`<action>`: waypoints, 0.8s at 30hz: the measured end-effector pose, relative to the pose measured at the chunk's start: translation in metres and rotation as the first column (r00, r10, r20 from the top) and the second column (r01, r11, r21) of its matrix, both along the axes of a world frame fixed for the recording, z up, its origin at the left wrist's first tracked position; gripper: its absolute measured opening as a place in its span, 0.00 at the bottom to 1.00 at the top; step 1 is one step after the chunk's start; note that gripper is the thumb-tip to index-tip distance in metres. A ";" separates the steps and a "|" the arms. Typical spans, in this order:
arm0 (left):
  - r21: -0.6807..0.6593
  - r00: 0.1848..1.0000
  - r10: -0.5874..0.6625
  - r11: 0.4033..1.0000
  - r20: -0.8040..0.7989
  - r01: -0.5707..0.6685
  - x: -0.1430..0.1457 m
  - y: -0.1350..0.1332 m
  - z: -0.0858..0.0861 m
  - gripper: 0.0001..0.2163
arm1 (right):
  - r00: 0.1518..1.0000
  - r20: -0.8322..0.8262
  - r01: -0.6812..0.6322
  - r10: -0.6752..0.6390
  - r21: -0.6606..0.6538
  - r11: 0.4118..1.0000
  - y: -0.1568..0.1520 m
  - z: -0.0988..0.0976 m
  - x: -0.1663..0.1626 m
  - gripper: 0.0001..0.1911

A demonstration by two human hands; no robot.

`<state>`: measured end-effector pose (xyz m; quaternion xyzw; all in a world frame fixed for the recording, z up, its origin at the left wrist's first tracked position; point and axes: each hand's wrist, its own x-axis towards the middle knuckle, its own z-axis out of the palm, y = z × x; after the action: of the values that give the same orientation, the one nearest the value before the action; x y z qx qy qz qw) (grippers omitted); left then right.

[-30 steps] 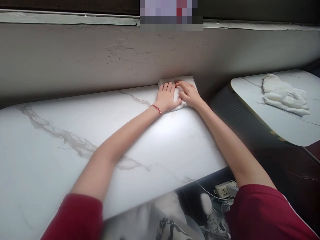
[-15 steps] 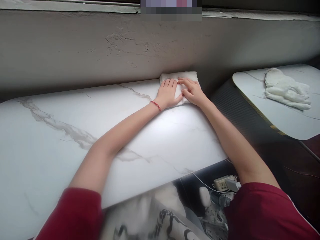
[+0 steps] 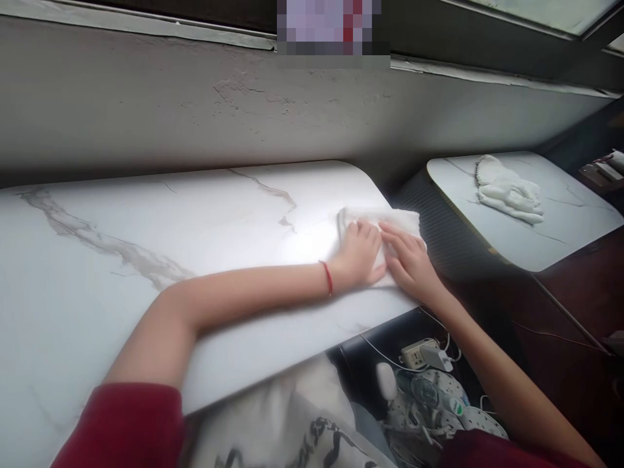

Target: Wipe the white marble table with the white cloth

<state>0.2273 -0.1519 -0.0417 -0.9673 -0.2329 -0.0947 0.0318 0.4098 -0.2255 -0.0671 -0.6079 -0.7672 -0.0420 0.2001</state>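
Observation:
A folded white cloth lies on the white marble-patterned table, near its right end and partly over the edge. My left hand, with a red bracelet at the wrist, presses flat on the cloth's left part. Beside it, my right hand rests on the right part with its fingers stretched out. Both hands are open and push down on the cloth, their fingertips close together. The cloth's middle is partly hidden under them.
A second marble-patterned table stands to the right, with a crumpled white cloth on it. A wall runs along the back. Below the front edge are a power strip, cables and a clear bottle.
Both hands have slid the cloth from the table's back edge toward me and to the right. The view has turned a little to the right.

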 end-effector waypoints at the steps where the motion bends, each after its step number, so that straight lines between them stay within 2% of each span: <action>1: 0.029 1.000 -0.002 1.000 -0.025 0.003 -0.005 -0.010 0.001 0.32 | 1.000 0.003 0.002 -0.002 0.000 1.000 -0.012 0.000 -0.006 0.30; 4: 0.115 0.993 0.018 0.993 -0.117 -0.005 -0.023 -0.031 0.003 0.34 | 1.000 0.000 -0.020 0.020 -0.005 1.000 -0.031 0.001 -0.026 0.33; 8: 0.145 0.980 0.080 0.988 -0.180 -0.054 -0.046 -0.028 0.005 0.36 | 0.995 0.005 -0.099 0.099 -0.012 0.995 -0.014 0.002 -0.047 0.33; 13: 0.045 0.972 0.198 0.980 -0.125 -0.194 -0.061 0.016 0.010 0.33 | 0.985 -0.005 -0.173 0.173 -0.031 0.984 0.055 0.000 -0.061 0.29; 19: 0.007 0.920 0.371 0.928 -0.124 -0.373 -0.072 0.076 0.018 0.30 | 0.970 -0.059 -0.237 0.235 -0.041 0.971 0.152 -0.004 -0.079 0.27; 24: -0.045 0.921 0.390 0.920 0.002 -0.390 -0.089 0.130 0.004 0.29 | 0.976 -0.055 -0.212 0.210 -0.033 0.977 0.211 -0.007 -0.094 0.25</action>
<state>0.1384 -0.0218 -0.0378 -0.9016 -0.4230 -0.0865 0.0276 0.3155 -0.0143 -0.0744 -0.5275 -0.8228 0.0101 0.2113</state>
